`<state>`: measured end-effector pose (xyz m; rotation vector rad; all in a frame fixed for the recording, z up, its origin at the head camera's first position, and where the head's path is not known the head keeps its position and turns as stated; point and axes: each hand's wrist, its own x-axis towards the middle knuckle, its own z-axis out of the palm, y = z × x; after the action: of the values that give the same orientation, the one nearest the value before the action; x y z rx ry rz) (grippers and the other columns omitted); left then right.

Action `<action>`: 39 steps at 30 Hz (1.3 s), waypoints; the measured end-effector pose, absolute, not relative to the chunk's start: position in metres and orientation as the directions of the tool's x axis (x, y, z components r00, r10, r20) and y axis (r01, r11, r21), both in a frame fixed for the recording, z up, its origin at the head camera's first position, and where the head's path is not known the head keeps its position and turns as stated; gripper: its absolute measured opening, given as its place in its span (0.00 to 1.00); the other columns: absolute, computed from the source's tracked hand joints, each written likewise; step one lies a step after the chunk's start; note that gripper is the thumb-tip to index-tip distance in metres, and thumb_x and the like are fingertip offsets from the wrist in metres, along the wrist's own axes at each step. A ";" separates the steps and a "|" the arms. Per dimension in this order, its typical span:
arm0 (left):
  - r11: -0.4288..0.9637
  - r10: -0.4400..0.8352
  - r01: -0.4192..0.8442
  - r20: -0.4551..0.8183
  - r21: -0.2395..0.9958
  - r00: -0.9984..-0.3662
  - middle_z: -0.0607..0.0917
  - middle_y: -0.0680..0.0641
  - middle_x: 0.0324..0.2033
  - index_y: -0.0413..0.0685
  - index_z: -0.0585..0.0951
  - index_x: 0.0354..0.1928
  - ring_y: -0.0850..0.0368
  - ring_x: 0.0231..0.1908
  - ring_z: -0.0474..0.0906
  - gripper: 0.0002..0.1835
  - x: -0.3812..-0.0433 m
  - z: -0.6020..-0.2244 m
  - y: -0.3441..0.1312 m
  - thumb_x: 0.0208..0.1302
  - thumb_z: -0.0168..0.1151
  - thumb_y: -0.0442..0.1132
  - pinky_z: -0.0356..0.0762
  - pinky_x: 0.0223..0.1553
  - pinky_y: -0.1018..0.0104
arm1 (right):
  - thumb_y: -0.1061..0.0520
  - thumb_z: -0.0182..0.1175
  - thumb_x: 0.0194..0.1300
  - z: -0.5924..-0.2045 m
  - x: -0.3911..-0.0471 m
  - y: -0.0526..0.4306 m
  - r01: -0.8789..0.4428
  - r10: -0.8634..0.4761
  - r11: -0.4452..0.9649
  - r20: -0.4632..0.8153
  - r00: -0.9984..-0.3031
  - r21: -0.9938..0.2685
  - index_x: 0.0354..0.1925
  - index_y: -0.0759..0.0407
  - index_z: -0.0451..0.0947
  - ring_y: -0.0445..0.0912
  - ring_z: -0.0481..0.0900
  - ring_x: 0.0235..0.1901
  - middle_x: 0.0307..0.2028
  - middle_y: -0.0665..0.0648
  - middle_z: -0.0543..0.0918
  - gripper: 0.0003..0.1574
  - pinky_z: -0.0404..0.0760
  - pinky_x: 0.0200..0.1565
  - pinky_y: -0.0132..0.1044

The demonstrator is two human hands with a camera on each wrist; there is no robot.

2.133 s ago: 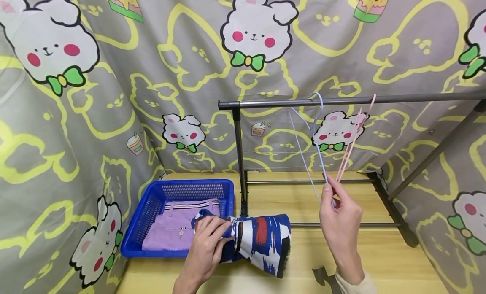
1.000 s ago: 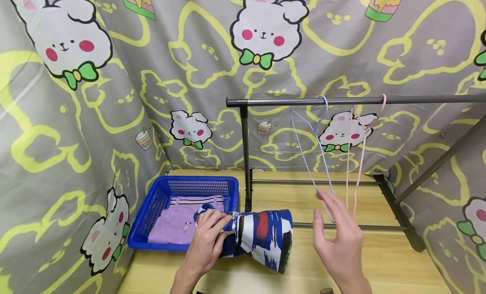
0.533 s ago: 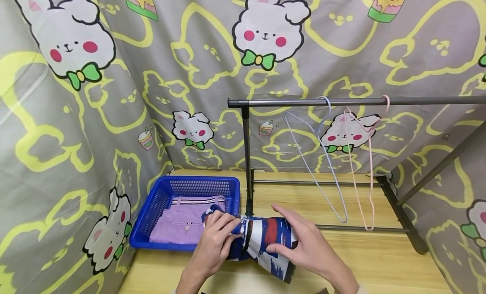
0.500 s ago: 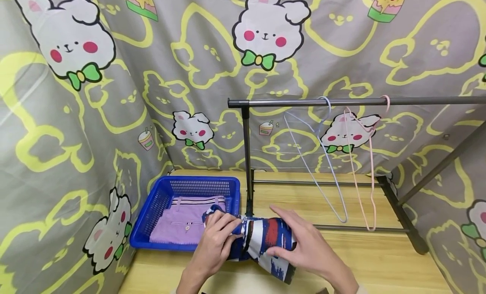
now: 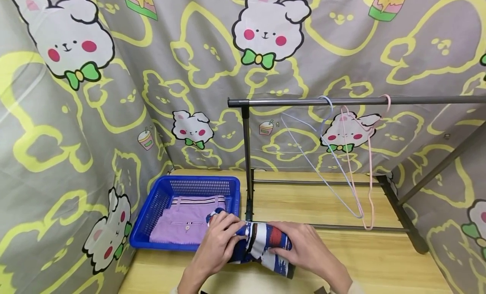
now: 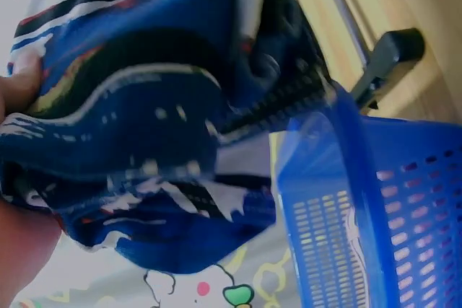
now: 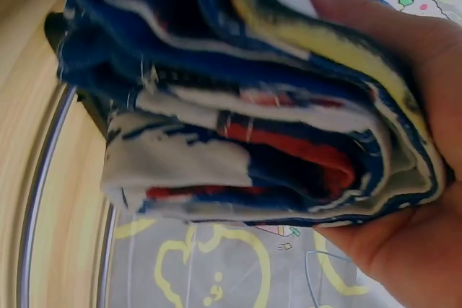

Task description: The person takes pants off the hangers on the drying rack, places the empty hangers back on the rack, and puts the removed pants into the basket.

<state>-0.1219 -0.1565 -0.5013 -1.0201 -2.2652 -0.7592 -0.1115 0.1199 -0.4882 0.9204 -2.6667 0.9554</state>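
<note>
A folded blue, white and red patterned garment (image 5: 262, 243) is held up above the table in both hands. At its left end my left hand (image 5: 216, 247) grips the bunched cloth, fingers over the top. My right hand (image 5: 305, 249) holds the other end, thumb on the near side and fingers on the far side. Stacked layers of the garment (image 7: 238, 135) show in the right wrist view, the right hand (image 7: 426, 106) wrapped round them. In the left wrist view the garment's loose folds (image 6: 144, 135) hang beside the blue basket (image 6: 354, 171).
A blue basket (image 5: 197, 178) with folded lilac trousers (image 5: 171, 228) stands at the left. Behind the hands is a dark metal clothes rack (image 5: 281, 102). From its bar hang a light blue hanger (image 5: 331, 105) and a pink hanger (image 5: 370, 167). A patterned curtain (image 5: 212, 91) encloses the table.
My right hand has let go of the blue hanger, moved left and taken hold of the garment's right end. The blue hanger has swung, its lower end now overlapping the pink one.
</note>
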 end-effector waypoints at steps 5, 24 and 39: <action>0.573 0.505 0.755 0.588 0.319 -0.632 0.83 0.57 0.49 0.56 0.85 0.54 0.59 0.51 0.77 0.16 -0.124 -0.498 -0.161 0.69 0.66 0.51 0.72 0.54 0.54 | 0.47 0.82 0.48 -0.488 -0.112 0.121 -0.640 -0.482 0.613 0.422 -0.768 -0.464 0.54 0.46 0.85 0.33 0.81 0.31 0.38 0.47 0.89 0.33 0.77 0.27 0.30; 0.672 0.668 0.706 0.226 0.224 -0.709 0.87 0.56 0.44 0.60 0.79 0.49 0.60 0.32 0.81 0.31 -0.122 -0.467 -0.184 0.42 0.86 0.51 0.76 0.26 0.65 | 0.47 0.80 0.52 -0.480 -0.107 0.113 -0.691 -0.545 0.574 0.425 -0.723 -0.440 0.53 0.46 0.85 0.34 0.81 0.33 0.39 0.45 0.89 0.29 0.77 0.28 0.30; 0.665 0.697 0.687 0.087 0.292 -0.712 0.86 0.47 0.53 0.60 0.76 0.68 0.51 0.42 0.85 0.43 -0.141 -0.447 -0.209 0.48 0.83 0.39 0.84 0.37 0.57 | 0.50 0.76 0.57 -0.458 -0.135 0.088 -0.741 -0.661 0.565 0.338 -0.670 -0.364 0.61 0.52 0.80 0.41 0.84 0.38 0.45 0.53 0.88 0.34 0.81 0.34 0.34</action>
<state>-0.1405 -0.2088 -0.4468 -1.2036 -2.8964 -0.4870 -0.1347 0.0879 -0.4583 1.1893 -2.6314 0.7276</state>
